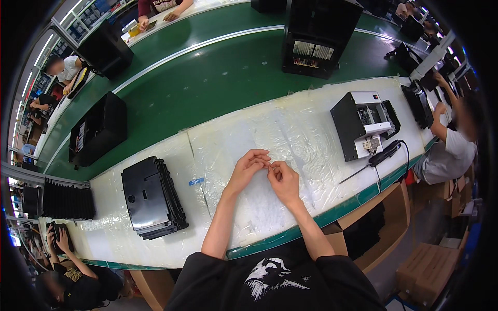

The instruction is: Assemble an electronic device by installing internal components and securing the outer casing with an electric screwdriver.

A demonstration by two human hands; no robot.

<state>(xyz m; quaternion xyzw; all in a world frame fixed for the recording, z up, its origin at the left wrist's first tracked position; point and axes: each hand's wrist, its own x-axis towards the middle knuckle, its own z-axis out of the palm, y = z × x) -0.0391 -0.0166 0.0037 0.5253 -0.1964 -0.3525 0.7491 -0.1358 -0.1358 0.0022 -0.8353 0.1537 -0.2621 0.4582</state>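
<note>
Over the plastic-covered white bench (233,129), my left hand (249,168) and my right hand (283,180) meet at the fingertips. The fingers of both are bent into a pinch. Whatever sits between them, if anything, is too small to make out. To the left lies a stack of black plastic panels (150,194). On the right stands a black and white screw feeder (363,124), with a black electric screwdriver (385,154) lying just in front of it, its long bit pointing left.
Beyond the bench runs a green conveyor (207,78) carrying black cabinets (319,39) and a black open box (98,129). A blue tag (196,181) lies beside the panels. Co-workers sit at both ends, one in a white shirt (450,153). Below the right edge is an open cardboard box (384,228).
</note>
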